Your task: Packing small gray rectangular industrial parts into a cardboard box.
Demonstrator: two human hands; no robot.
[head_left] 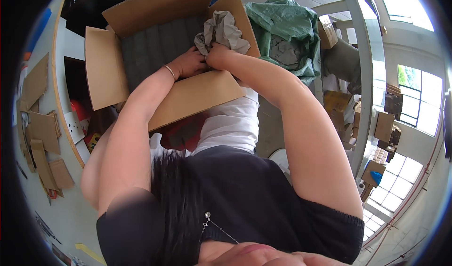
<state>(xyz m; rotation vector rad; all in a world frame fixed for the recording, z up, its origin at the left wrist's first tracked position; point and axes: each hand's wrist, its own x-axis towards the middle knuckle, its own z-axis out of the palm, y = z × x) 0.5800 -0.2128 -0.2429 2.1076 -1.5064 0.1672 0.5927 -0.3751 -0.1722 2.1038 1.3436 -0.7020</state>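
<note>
An open cardboard box (106,73) with its flaps spread stands in front of me. Inside it, grey blocks or packets (153,42) lie side by side in rows; I cannot make out their exact kind. A sheet of crumpled grey-brown packing paper (226,30) is bunched at the box's right side. My right hand (218,55) is closed on the lower part of this paper. Close beside it, my left hand (190,62) reaches over the near flap with its fingers curled against the paper's lower left edge. Some fingertips of both hands are hidden.
Right of the box sits a green woven plastic sack (282,21) with grey paper in it. At left is a pale table (75,214) carrying cardboard scraps (43,134) and a power strip (74,126). Along the right stand a grey frame (365,77) and several cartons (383,124).
</note>
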